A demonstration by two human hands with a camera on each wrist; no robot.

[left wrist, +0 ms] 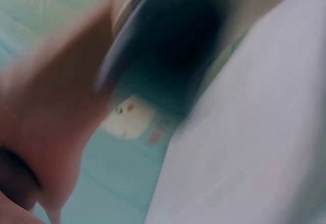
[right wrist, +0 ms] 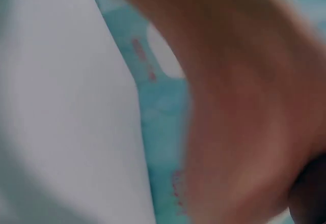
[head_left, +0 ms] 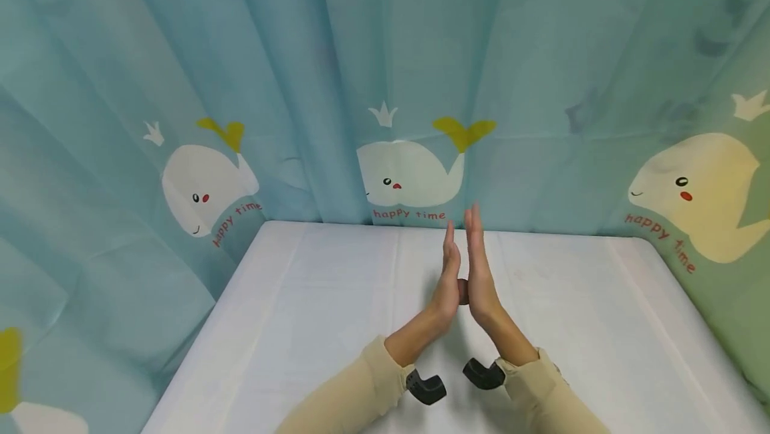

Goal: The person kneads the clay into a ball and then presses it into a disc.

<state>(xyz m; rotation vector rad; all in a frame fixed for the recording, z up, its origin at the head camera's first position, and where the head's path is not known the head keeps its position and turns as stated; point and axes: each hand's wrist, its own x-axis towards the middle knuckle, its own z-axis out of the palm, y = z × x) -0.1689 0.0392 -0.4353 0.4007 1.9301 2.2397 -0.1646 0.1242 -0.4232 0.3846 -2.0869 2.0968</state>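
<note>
Between the lower palms of the left hand (head_left: 448, 283) and the right hand (head_left: 480, 277) sits a small dark brown ball (head_left: 463, 291), held off the white table (head_left: 325, 293). Only a narrow slice of it shows from the head, a deep reddish brown with a rounded outline. Both wrist views catch more of its curved edge, nearly black in shade and smooth as far as the blur allows; its material and any fine markings cannot be made out. Each palm presses it from one side, with the fingers straight and pointing up and away, not curled around it. The gap between the hands is narrow, about as wide as the ball, and the fingertips stay apart. Beige sleeves (head_left: 351, 387) cover the forearms, with a black wrist camera (head_left: 427, 389) by each cuff. Behind the fingertips hangs a blue-green curtain (head_left: 289, 79) printed with white whales (head_left: 415, 170).
</note>
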